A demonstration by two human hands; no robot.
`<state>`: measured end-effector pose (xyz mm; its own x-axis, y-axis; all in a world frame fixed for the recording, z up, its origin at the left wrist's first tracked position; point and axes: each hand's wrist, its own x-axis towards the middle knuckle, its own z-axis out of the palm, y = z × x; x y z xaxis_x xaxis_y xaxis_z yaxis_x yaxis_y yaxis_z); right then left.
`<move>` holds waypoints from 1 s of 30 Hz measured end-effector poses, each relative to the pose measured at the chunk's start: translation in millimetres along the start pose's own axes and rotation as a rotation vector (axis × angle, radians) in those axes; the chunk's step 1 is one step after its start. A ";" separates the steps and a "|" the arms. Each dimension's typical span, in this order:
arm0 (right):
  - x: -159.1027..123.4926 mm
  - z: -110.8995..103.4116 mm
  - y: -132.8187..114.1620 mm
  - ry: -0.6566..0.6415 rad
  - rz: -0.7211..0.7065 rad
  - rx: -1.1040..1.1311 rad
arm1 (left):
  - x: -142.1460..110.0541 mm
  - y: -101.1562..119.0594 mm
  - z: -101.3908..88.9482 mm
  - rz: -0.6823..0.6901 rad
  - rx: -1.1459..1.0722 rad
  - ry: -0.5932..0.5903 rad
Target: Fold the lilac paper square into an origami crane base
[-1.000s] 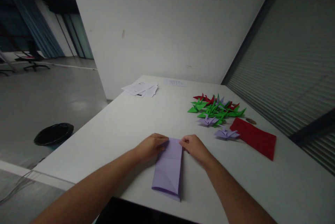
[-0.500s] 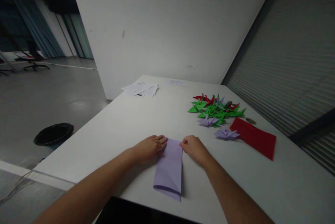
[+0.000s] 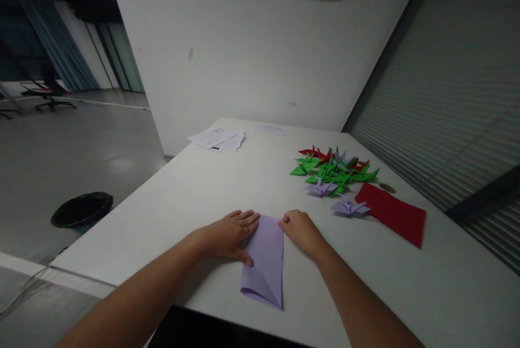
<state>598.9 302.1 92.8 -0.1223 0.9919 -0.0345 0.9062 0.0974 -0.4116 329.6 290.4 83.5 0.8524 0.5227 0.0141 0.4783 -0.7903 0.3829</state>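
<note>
A folded lilac paper (image 3: 266, 258) lies on the white table (image 3: 211, 185) near its front edge. My left hand (image 3: 229, 234) rests flat on the paper's left side, fingers stretched out, thumb pressing on the sheet. My right hand (image 3: 300, 231) is curled at the paper's top right corner, fingertips pinching that corner.
A heap of green, red and lilac paper cranes (image 3: 333, 169) sits at the right, with two lilac cranes (image 3: 349, 207) nearer. A stack of red paper (image 3: 392, 212) lies beside them. White sheets (image 3: 219, 138) lie at the far edge. A black bin (image 3: 81, 208) stands on the floor left.
My left hand has flattened and slid down onto the paper's left side. The paper's lower left edge has folded inward, leaving a pointed bottom. The right hand has barely moved.
</note>
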 end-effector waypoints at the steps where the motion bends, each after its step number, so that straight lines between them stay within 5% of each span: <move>1: 0.0 0.0 0.0 0.003 0.001 -0.005 | -0.5 0.4 0.2 0.001 0.004 0.001; 8: 3.3 3.4 5.8 0.069 0.045 0.016 | -2.2 3.7 -0.9 -0.064 -0.048 0.048; 15: 11.5 2.5 16.7 0.206 0.108 0.158 | 0.9 9.0 -0.6 -0.218 -0.273 0.288; 25: 15.5 6.1 25.5 0.375 0.163 0.610 | 10.7 3.7 4.0 -0.514 -0.623 0.500; 30: 10.6 6.6 12.3 0.310 0.190 1.037 | 15.4 1.8 3.8 -0.580 -0.887 0.662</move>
<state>606.0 313.3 81.4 0.2216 0.9751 -0.0075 0.1014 -0.0307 -0.9944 344.4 295.8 80.9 0.1706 0.9853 -0.0014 0.2211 -0.0369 0.9746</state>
